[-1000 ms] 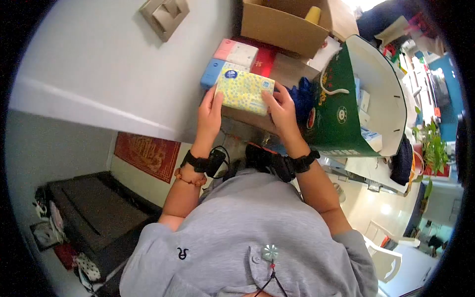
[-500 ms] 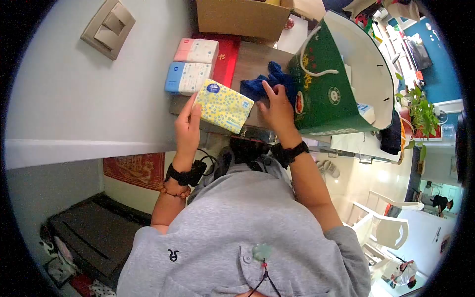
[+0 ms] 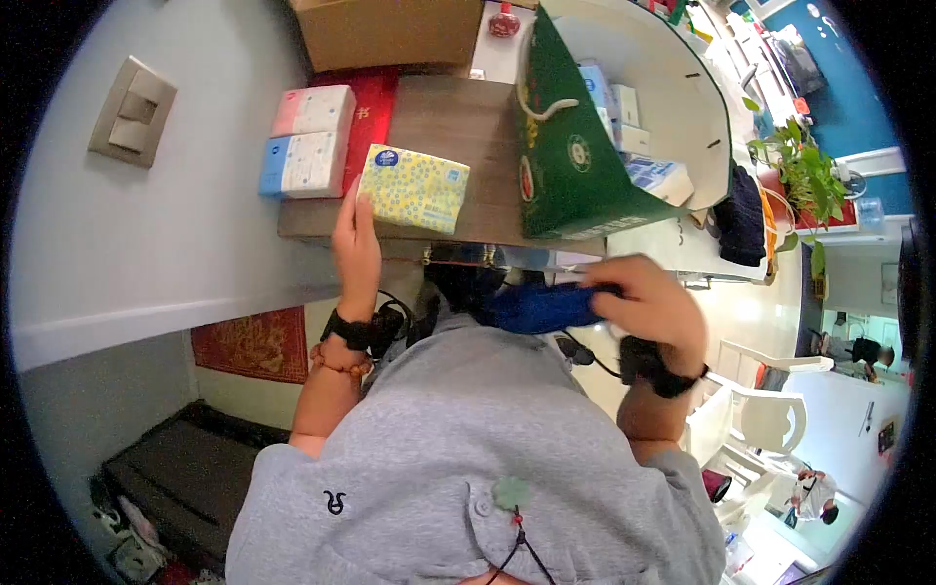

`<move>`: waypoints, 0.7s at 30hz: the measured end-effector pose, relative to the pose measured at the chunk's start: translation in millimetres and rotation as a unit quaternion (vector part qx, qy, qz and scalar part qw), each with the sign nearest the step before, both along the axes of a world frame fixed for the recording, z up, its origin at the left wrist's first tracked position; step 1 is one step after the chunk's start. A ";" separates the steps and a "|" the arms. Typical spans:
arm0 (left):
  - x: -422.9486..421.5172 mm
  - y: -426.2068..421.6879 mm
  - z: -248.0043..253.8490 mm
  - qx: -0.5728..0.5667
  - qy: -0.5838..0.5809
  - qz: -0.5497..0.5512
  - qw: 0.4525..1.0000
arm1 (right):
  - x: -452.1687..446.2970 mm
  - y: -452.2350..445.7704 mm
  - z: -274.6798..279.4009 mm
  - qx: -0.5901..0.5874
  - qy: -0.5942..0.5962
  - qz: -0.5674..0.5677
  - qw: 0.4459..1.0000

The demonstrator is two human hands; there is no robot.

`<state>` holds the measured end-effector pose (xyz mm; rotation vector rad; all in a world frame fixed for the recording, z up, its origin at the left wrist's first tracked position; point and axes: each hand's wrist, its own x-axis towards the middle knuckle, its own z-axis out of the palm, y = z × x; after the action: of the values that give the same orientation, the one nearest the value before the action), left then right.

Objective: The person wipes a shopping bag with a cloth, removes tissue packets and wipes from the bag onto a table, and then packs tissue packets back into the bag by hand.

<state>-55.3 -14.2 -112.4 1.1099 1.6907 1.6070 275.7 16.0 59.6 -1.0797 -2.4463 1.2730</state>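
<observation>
My left hand (image 3: 357, 234) grips the left edge of a yellow, dotted tissue pack (image 3: 413, 190), which is over the front part of the wooden tabletop (image 3: 448, 112). Low in front of my body, my right hand (image 3: 639, 292) is closed on a dark blue cloth (image 3: 541, 308) that hangs off the table's front edge. To the left of the yellow pack, a pink-and-white tissue pack (image 3: 314, 109) and a blue-and-white tissue pack (image 3: 304, 164) lie side by side. A green paper bag (image 3: 565, 166) stands to the right, with several white packs inside.
Behind the packs is a cardboard box (image 3: 390, 34), partly over a red sheet (image 3: 373, 117). A small red bottle (image 3: 504, 21) stands at the back. On the right are a potted plant (image 3: 804, 175) and white chairs (image 3: 770, 400). Two people are far off at right.
My right hand has taken the blue cloth off the tabletop and brought it down and right, toward my body. The yellow pack stays in my left hand. The view has shifted.
</observation>
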 end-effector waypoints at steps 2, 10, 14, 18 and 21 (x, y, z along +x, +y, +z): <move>7.0 12.5 -9.2 -0.019 0.006 -0.003 1.000 | 46.4 -8.5 22.1 -0.034 -0.020 -0.121 0.992; 13.2 33.5 -20.5 -0.059 0.055 -0.006 0.997 | 116.1 35.5 -16.9 0.116 0.116 -0.436 0.885; 12.1 33.7 -26.4 -0.043 0.198 0.020 0.979 | 152.1 85.9 -79.0 0.210 -0.001 -0.406 0.889; 20.0 30.9 -2.7 0.019 0.312 -0.043 0.949 | 61.9 65.8 53.2 0.240 0.192 -0.334 0.891; 21.2 28.4 -11.3 0.001 0.479 -0.149 0.865 | 16.6 83.2 99.9 0.357 0.072 -0.067 0.929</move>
<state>-34.1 14.3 -123.7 2.2801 1.8970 0.8629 292.3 99.2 159.5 -0.8739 -2.3504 0.3299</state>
